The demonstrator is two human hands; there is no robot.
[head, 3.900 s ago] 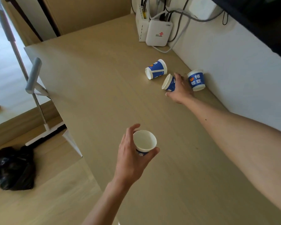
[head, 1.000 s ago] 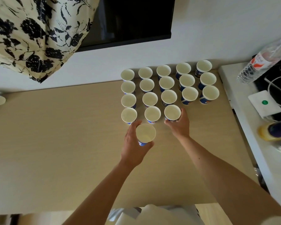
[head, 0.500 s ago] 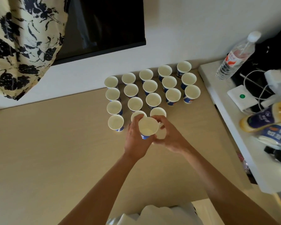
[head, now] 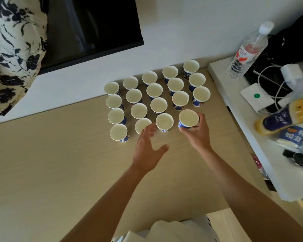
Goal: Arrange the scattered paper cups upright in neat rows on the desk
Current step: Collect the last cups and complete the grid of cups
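Clothing: white fabric [head: 173,231] at the bottom edge, with both bare forearms reaching out above it.
Surface: pale wood-grain desk top [head: 59,172], running to the white wall.
Left grip [head: 147,151]: released, fingers straight and thumb spread, holding nothing; its fingertips lie at the near row, between the second and third cups from the left.
Right grip [head: 198,135]: grasping the held cup [head: 188,118], fingers and thumb curled round its lower blue wall.
Held cup: upright, mouth up, at the right end of the near row; whether its base touches the surface cannot be told.
Near row [head: 118,132]: three cups standing upright, white inside and blue outside, the held one being the fourth in line.
Far rows [head: 154,90]: three rows of five upright cups, close together in straight lines, the last row just beside the wall.
White side surface [head: 252,154]: to the right of the desk; an orange-filled bottle [head: 283,117] lies on it, near a white box with a green dot [head: 256,98] and white cables.
Water bottle [head: 248,49]: upright at the far end of that side surface.
Dark screen [head: 94,27]: on the wall above the cups.
Floral cloth [head: 12,49]: cream with black print, hanging at the upper left.
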